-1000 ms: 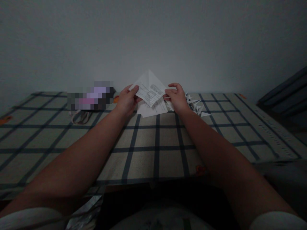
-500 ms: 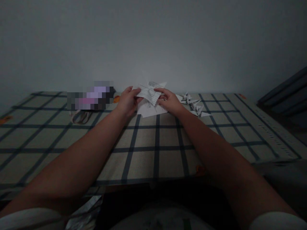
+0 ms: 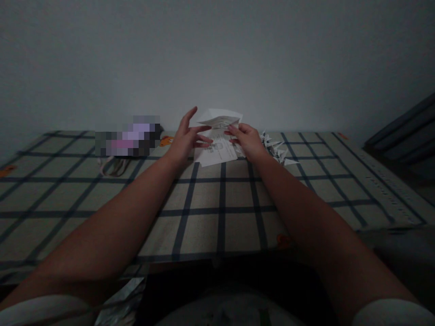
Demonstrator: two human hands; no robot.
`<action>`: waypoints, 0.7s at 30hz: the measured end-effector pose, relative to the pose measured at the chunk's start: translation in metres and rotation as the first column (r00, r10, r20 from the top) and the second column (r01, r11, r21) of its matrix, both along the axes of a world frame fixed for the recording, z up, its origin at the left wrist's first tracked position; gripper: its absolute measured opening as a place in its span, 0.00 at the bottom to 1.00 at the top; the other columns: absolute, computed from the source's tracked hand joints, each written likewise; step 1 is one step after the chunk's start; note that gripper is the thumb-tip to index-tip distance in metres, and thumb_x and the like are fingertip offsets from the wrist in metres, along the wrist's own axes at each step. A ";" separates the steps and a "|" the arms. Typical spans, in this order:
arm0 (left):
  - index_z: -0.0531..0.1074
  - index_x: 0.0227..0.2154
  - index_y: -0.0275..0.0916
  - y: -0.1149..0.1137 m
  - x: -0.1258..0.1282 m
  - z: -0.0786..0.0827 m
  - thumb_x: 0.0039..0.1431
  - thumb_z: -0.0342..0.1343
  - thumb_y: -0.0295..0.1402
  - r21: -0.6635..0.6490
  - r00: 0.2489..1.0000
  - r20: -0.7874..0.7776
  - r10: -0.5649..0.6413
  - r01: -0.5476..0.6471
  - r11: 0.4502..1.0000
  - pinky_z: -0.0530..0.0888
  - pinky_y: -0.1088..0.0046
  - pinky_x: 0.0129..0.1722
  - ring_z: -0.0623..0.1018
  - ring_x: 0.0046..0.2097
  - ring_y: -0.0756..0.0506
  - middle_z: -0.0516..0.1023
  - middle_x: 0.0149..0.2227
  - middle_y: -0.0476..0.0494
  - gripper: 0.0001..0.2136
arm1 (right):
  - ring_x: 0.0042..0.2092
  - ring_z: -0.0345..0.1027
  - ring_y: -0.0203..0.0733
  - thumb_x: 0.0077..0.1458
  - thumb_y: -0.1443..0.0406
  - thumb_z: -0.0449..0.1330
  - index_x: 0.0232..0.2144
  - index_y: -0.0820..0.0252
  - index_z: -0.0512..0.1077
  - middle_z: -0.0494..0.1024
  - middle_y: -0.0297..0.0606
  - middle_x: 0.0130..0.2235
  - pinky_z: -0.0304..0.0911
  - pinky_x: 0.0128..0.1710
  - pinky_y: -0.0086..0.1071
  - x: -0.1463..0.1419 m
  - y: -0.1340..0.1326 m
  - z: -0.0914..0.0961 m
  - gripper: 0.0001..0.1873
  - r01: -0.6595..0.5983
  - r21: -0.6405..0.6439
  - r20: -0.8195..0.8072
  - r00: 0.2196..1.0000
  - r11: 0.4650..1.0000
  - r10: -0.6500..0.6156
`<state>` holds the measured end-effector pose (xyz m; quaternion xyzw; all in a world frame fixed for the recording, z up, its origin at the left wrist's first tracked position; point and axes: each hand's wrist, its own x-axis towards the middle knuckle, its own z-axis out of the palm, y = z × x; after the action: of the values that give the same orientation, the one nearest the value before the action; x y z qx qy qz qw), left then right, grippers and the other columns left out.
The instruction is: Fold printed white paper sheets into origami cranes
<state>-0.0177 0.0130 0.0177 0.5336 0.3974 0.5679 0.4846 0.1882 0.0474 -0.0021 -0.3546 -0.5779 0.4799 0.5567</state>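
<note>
A partly folded piece of printed paper (image 3: 222, 117) is held up near the back of the table. My right hand (image 3: 247, 139) pinches its right edge between thumb and fingers. Beside its left side, my left hand (image 3: 188, 138) has its fingers spread, with the fingertips close to the paper; whether they touch it I cannot tell. Beneath both hands lies flat white printed paper (image 3: 217, 156) on the checked cloth. Just right of my right hand, several folded paper shapes with sharp points (image 3: 277, 149) rest in a cluster.
A blurred purple and pink object (image 3: 132, 138) with a strap (image 3: 114, 166) lies at the left. The checked tablecloth (image 3: 220, 226) reaches back to a plain grey wall (image 3: 217, 59). Something silvery and crumpled (image 3: 123, 301) shows below the table's front edge.
My left hand has let go of the folded paper and spread its fingers. The paper has tilted up in my right hand, uncovering more print on the sheet below.
</note>
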 end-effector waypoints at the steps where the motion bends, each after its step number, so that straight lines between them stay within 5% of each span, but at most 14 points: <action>1: 0.60 0.64 0.47 0.001 0.000 -0.002 0.58 0.59 0.35 0.034 0.998 -0.056 0.008 -0.007 0.999 0.80 0.67 0.42 0.83 0.38 0.47 0.80 0.52 0.42 0.31 | 0.48 0.77 0.44 0.47 0.46 0.70 0.35 0.55 0.76 0.81 0.36 0.40 0.71 0.46 0.39 0.000 -0.001 0.001 0.22 -0.013 -0.009 -0.004 1.000 1.000 0.013; 6: 0.70 0.42 0.40 0.009 -0.001 -0.010 0.54 0.67 0.40 0.152 0.991 -0.123 0.060 -0.040 0.988 0.80 0.68 0.38 0.82 0.41 0.45 0.80 0.44 0.43 0.17 | 0.49 0.77 0.45 0.46 0.46 0.71 0.35 0.55 0.75 0.81 0.36 0.41 0.70 0.48 0.40 0.000 -0.004 0.003 0.22 -0.068 -0.027 -0.034 0.997 0.997 0.067; 10: 0.66 0.26 0.38 0.013 -0.003 -0.013 0.52 0.68 0.41 0.170 0.991 -0.055 0.120 -0.109 0.979 0.81 0.69 0.38 0.82 0.40 0.45 0.76 0.31 0.47 0.17 | 0.50 0.77 0.44 0.47 0.48 0.71 0.34 0.55 0.74 0.82 0.37 0.42 0.70 0.49 0.39 0.000 -0.003 0.002 0.21 -0.074 -0.032 -0.071 0.995 0.997 0.072; 17: 0.65 0.24 0.38 0.017 0.001 -0.017 0.50 0.69 0.35 0.168 0.982 0.043 0.182 -0.186 0.968 0.80 0.71 0.38 0.80 0.33 0.50 0.74 0.28 0.52 0.16 | 0.42 0.77 0.38 0.46 0.53 0.73 0.34 0.55 0.72 0.81 0.34 0.38 0.71 0.47 0.34 -0.001 0.000 0.000 0.19 -0.123 -0.048 -0.167 0.979 0.991 0.114; 21: 0.67 0.33 0.40 0.014 0.001 -0.014 0.50 0.69 0.32 0.129 0.989 0.024 0.146 -0.148 0.980 0.79 0.73 0.36 0.80 0.32 0.51 0.77 0.30 0.52 0.14 | 0.42 0.78 0.38 0.48 0.53 0.72 0.34 0.55 0.70 0.81 0.34 0.40 0.72 0.48 0.35 -0.002 -0.005 0.003 0.19 -0.171 -0.072 -0.182 0.971 0.983 0.156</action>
<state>-0.0162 0.0273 0.0035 0.5293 0.3943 0.6307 0.4081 0.1859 0.0425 0.0011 -0.2859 -0.5322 0.5784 0.5481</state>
